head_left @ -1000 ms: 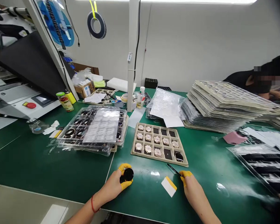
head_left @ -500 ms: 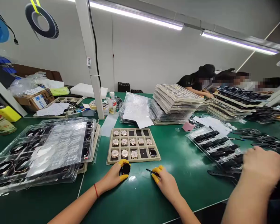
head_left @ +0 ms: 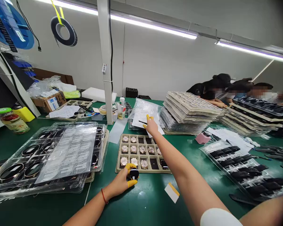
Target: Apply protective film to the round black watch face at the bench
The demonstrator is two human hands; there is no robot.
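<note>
The left hand (head_left: pixel 121 181) pinches a round black watch head (head_left: pixel 134 173) by its rim between thumb and fingers. Its glossy face is turned up toward the person; being round, it shows no long axis. It is held just in front of the near edge of a beige compartment tray (head_left: pixel 151 171). Yellow finger cots (head_left: pixel 132 183) cover digits of both hands.

The right hand (head_left: pixel 152 126) reaches past the tray, pinching a slim black tool (head_left: pixel 142 122). The tool's long axis runs nearly left to right, its free end pointing left. It is over white sheets (head_left: pixel 145 110); contact cannot be determined.

The tray carries metallic watch cases (head_left: pixel 134 162) in rows, plus a dark round watch (head_left: pixel 163 164) at the front right corner. A white-and-yellow card (head_left: pixel 172 192) lies nearer on the green table (head_left: pixel 132 208). Clear plastic trays (head_left: pixel 19 186) are stacked left; beige trays (head_left: pixel 191 103) are stacked right.
</note>
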